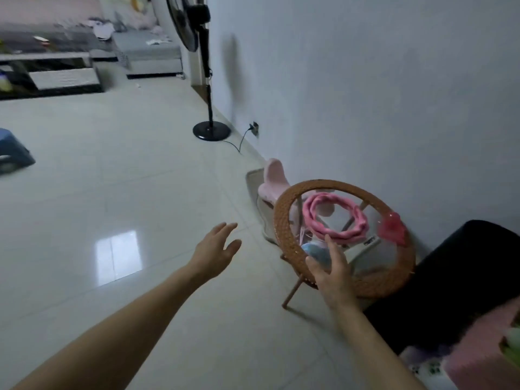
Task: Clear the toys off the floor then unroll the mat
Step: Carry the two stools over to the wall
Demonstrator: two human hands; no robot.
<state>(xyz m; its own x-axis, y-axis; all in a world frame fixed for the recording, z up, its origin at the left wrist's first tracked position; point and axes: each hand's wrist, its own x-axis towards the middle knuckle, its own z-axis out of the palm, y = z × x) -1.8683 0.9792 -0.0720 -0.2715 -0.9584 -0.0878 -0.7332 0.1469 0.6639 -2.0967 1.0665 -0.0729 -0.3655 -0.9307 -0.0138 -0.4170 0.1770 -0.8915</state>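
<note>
Dim, soft indoor light
Glare patch on the near floor (118, 256); fan shadow on the wall (365, 80); far left blurred, edges bowed.

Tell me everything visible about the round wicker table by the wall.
The wicker table has a round woven brown rim around a clear glass top, on thin slanted pinkish legs. It stands upright on the tiled floor beside the white wall. A pink ring toy and a red-pink toy lie on the glass. The right hand hovers over its near edge.
</note>
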